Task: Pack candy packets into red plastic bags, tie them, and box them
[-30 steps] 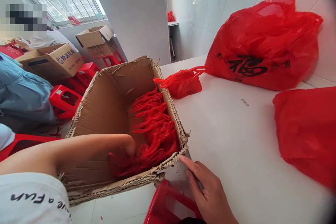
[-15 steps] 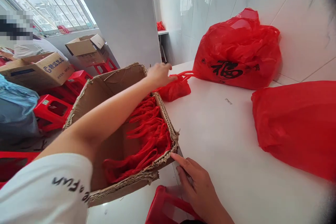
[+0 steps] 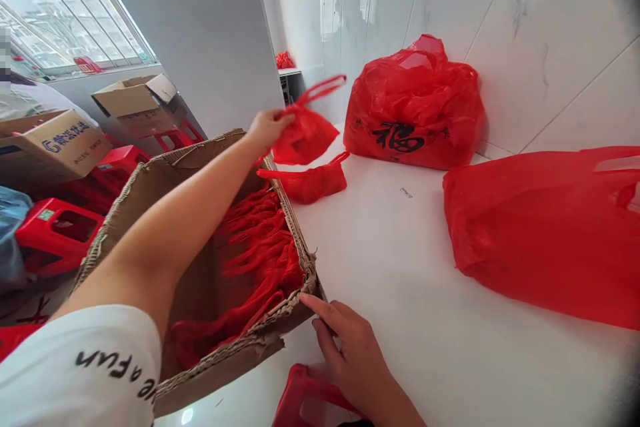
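My left hand (image 3: 267, 130) is closed on the gathered neck of a small red drawstring bag (image 3: 305, 140), held up above the far right rim of a worn cardboard box (image 3: 215, 380). Below it, a second small red bag (image 3: 315, 185) lies on the white table against the box, its loops spread out. Along the box's right inner side sits a row of several red bags (image 3: 273, 247) with their loops pointing inward. My right hand (image 3: 355, 347) rests its outstretched index finger on the near right corner of the box, thumb apart, holding nothing.
A large red bag with black characters (image 3: 415, 120) stands by the tiled wall. Another large red bag (image 3: 540, 233) lies at the right on the white table (image 3: 385, 247). Red stools (image 3: 60, 233) and cardboard boxes (image 3: 65, 143) stand at left, near a person.
My left hand has lifted a small red bag off the table, up and toward the box; the other small bag is now exposed. My right hand stays at the box corner. The view has shifted right.
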`<state>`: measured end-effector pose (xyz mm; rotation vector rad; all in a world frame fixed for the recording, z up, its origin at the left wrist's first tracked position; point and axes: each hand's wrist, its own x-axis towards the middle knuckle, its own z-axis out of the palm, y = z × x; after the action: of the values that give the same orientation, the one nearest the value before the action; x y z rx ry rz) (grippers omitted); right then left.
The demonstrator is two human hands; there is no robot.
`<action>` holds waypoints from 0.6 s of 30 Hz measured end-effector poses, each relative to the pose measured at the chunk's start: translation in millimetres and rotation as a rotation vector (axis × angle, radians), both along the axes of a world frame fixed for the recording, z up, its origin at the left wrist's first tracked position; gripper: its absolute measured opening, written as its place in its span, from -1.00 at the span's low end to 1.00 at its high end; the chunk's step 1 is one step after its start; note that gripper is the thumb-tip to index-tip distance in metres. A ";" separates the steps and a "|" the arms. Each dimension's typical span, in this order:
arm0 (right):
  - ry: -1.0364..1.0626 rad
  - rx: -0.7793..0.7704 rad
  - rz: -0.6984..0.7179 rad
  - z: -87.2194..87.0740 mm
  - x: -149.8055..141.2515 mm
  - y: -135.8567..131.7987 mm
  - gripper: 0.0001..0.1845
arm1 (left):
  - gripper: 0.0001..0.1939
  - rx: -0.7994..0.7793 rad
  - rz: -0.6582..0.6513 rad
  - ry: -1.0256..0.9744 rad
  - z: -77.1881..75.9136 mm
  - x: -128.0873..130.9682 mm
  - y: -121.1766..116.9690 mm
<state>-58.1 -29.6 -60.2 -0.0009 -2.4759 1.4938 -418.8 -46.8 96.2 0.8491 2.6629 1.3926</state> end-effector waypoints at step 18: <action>0.026 -0.008 -0.009 -3.8 4.3 -0.3 -0.53 | -0.67 -0.742 -0.321 -0.982 -141.9 89.7 -223.5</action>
<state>-53.8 -29.8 -64.0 0.0063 -2.4469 1.4902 -329.1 -270.3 -45.7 0.3273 1.8745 0.4395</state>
